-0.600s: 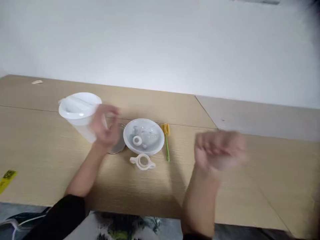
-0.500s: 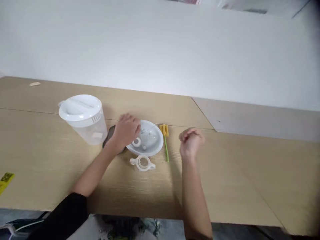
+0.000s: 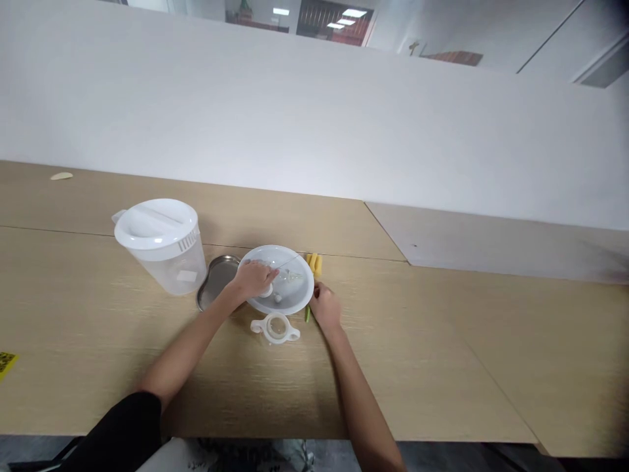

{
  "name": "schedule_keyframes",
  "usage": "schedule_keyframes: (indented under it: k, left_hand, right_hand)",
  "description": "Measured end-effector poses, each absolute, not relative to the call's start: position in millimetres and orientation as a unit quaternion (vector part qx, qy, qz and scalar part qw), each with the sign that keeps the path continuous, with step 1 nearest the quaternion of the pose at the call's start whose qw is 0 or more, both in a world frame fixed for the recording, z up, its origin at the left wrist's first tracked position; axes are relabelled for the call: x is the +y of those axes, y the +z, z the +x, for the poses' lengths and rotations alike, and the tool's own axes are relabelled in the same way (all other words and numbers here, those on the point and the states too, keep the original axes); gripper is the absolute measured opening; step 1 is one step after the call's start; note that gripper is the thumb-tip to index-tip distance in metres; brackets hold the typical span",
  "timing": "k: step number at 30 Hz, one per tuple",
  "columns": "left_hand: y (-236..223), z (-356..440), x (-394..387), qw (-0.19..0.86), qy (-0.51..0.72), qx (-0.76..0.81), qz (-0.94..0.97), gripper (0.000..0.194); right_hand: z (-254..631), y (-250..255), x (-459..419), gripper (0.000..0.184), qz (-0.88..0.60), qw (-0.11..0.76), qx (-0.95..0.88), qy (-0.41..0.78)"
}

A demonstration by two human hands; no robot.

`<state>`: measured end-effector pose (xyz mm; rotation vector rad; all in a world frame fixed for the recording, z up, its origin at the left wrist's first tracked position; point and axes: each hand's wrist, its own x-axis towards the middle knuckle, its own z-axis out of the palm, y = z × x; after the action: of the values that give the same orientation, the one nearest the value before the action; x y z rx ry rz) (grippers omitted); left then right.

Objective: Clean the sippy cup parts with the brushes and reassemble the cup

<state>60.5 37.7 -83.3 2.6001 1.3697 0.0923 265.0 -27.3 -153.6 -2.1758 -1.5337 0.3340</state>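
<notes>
A white bowl [image 3: 295, 259] sits mid-table with small clear and white parts inside. My left hand [image 3: 253, 278] reaches into its left side, fingers curled over a white ring-shaped part. My right hand [image 3: 325, 307] rests on the table at the bowl's right edge, fingers closed around the green stem of a yellow-headed brush [image 3: 314, 263]. A white two-handled ring [image 3: 275, 328] lies just in front of the bowl.
A clear plastic pitcher [image 3: 160, 244] with a white lid stands left of the bowl. A metal tray [image 3: 216, 278] lies between them. A yellow label [image 3: 6, 362] is at the far left edge. A white wall runs behind the wooden table [image 3: 442, 341].
My left hand moved from beside the pitcher into the bowl. My right hand dropped from mid-air to the table and closed on the brush stem. The view tilted up.
</notes>
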Motion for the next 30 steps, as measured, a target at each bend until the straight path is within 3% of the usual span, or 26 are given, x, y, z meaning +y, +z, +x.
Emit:
schedule_keyframes:
  k: [4,9,19,25,30]
  left_hand:
    - [-81.0,60.2,37.6,0.116,0.033,0.462,0.879,0.051]
    - [-72.0,59.6,32.5,0.102,0.056,0.457,0.882,0.049]
    - [-52.9,58.5,11.2,0.08,0.08,0.41,0.905,0.036]
    - [-33.8,59.3,-3.6,0.087,0.191,0.373,0.904,0.033]
    - [-25.4,62.7,-11.3,0.193,0.335,0.317,0.866,0.03]
  right_hand:
    - [265.1,-154.6,-26.6,0.027,-0.803,0.213,-0.543,0.121]
    - [268.1,-153.9,-24.6,0.035,-0.818,0.256,-0.499,0.126]
    - [270.8,-142.0,-29.6,0.042,-0.761,0.465,-0.443,0.09]
    - [255.0,-139.3,-40.8,0.041,-0.672,0.506,-0.54,-0.022]
    - [245.6,-137.9,-49.4,0.031,-0.595,0.505,-0.616,-0.101]
